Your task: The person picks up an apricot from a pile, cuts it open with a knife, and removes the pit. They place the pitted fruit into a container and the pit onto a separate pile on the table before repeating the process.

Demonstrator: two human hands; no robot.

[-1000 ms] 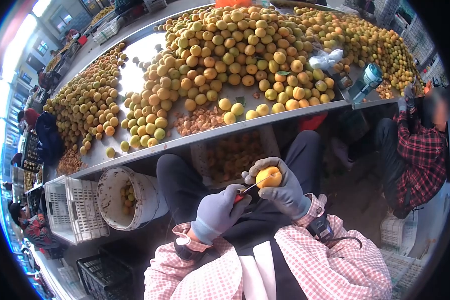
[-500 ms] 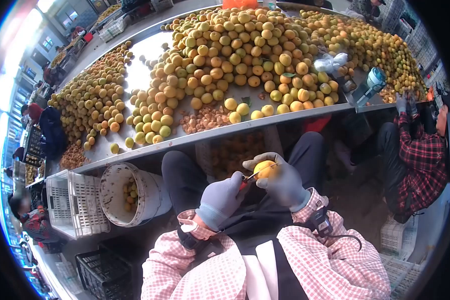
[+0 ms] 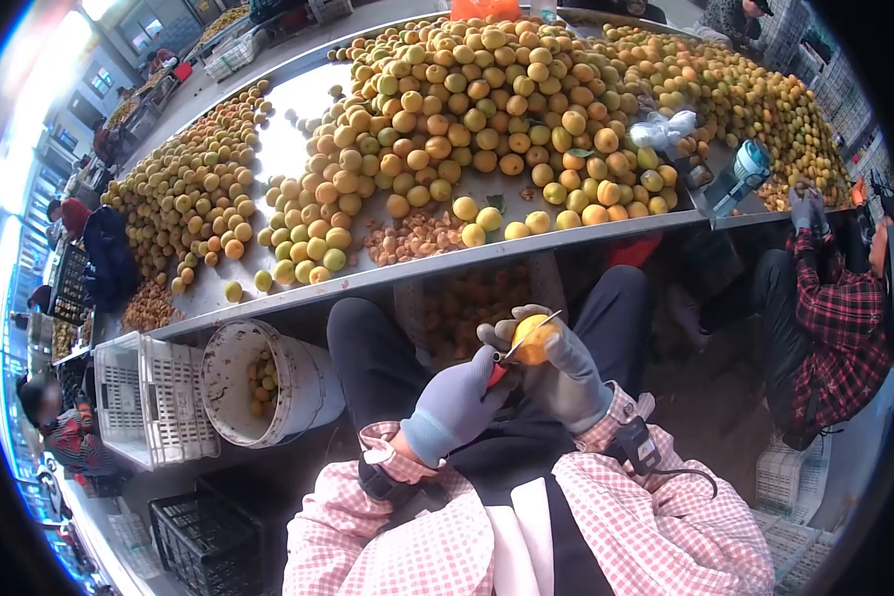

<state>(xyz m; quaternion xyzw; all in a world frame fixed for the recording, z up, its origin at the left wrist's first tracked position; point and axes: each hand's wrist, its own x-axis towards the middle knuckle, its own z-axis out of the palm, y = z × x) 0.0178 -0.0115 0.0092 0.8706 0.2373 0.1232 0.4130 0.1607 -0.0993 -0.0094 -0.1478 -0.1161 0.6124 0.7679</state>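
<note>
- Label: a pale patch on the dark wrist device (image 3: 638, 444) on the right arm; any writing there is too small to read.
- Left hand (image 3: 454, 405): gloved in grey, clenched round the red grip of a knife (image 3: 536, 335), thumb and fingers closed.
- Right hand (image 3: 569, 377): gloved too, fingers curled about a yellow-orange fruit (image 3: 534, 340), grasping it.
- Blade of the knife: slanting across the fruit and touching it; how deep it sits, I cannot tell.
- Place of the fruit: between the hands, over the lap, in front of the metal bench (image 3: 368, 282).
- On the bench: a large fruit heap (image 3: 477, 109), brown pieces (image 3: 414, 238) near the edge, a bottle (image 3: 743, 177) and a clear plastic bag (image 3: 663, 130).
- Left of the knees: a white bucket (image 3: 313, 385) with fruit inside, beside white crates (image 3: 181, 402).
</note>
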